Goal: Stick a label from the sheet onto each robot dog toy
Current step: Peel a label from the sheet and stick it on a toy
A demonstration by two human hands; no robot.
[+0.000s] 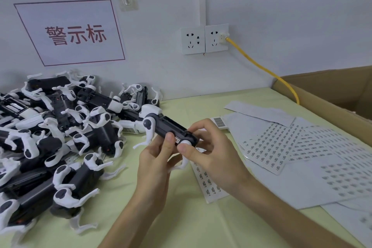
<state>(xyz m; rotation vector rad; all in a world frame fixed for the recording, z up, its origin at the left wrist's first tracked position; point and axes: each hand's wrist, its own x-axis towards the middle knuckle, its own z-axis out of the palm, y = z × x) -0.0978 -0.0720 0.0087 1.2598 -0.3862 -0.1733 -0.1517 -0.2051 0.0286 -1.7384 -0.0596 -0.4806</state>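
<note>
- Black-and-white robot dog toy (168, 127) held above the surface (181, 217) in both hands, lying on its side, white head toward the pile.
- Left hand (156, 159) grip clamped round the toy's body from below, thumb on top beside a small label (177, 140).
- Right hand (209, 151) grip clamped on the toy's rear end, thumb pressing near the label.
- Pile of robot dog toys (56, 133) at left, heaped; too tangled to count, well over ten.
- Label sheets (281, 147) at right, several overlapping; roughly five, exact count unclear.
- One cardboard box (332, 90) far right.
- Two wall sockets (204, 39); one yellow cable (261, 68) plugged in.
- One sign (72, 32) on the wall.
</note>
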